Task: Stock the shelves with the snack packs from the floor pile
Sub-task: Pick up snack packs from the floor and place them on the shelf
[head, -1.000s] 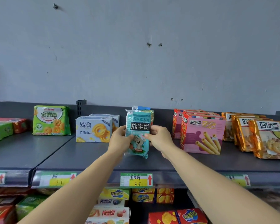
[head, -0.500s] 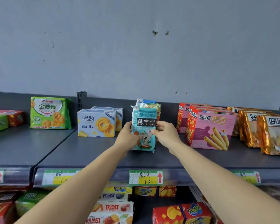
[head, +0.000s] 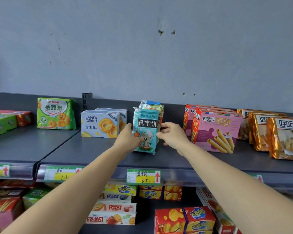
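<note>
A teal snack pack (head: 146, 130) with a cartoon bear stands upright on the grey top shelf (head: 91, 152), in front of a second similar pack (head: 153, 106) at the back. My left hand (head: 127, 139) grips the teal pack's left edge. My right hand (head: 172, 135) pinches its right edge with curled fingers. The pack's bottom rests on the shelf.
White Landy Castle boxes (head: 100, 124) stand left of the pack, a green biscuit bag (head: 56, 114) farther left. Pink egg-roll boxes (head: 215, 130) and gold bags (head: 284, 137) fill the right. A price tag (head: 143, 176) hangs below. Lower shelves hold Fruiast boxes (head: 112, 213).
Both hands carried the teal pack farther back onto the shelf and set it down upright against the pack behind. The camera tilted up a little.
</note>
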`<state>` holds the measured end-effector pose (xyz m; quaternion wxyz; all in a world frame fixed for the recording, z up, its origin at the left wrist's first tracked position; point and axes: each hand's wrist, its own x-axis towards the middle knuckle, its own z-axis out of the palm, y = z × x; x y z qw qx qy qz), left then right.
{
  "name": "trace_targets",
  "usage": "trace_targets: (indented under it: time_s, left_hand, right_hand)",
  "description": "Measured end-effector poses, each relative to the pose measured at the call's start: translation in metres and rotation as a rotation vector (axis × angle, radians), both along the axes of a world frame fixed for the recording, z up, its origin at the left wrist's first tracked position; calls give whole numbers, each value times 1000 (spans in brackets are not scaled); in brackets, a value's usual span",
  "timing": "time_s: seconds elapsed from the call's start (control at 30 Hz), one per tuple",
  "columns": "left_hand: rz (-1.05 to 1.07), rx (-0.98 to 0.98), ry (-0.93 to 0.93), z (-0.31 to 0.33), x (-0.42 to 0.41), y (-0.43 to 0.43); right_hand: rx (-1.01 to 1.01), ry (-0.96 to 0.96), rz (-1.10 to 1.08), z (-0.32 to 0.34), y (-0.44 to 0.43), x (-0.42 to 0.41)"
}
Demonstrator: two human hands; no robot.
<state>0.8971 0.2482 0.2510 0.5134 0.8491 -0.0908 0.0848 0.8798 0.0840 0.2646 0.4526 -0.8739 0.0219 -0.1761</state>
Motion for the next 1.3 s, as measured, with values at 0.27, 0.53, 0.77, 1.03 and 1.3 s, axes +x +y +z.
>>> trace_targets:
  time_s: [0.27, 0.53, 0.77, 1.03, 1.3]
  left_hand:
    - [101, 154, -38, 0, -21, 2]
    - [72, 264, -132, -2, -38, 5]
    - [-42, 380, -253, -2, -48, 4]
    - [-318, 497, -389, -10, -84, -20]
    - [-583, 676, -537, -37, -154, -78]
  right_hand:
    - [-110, 24, 29, -3, -6, -17]
    - [-306, 32, -15, -4, -10, -39]
    - [-518, 72, -174, -3, -13, -73]
    - [-666, 166, -402, -13, -27, -152]
    - [-781, 393, -630, -37, -64, -271]
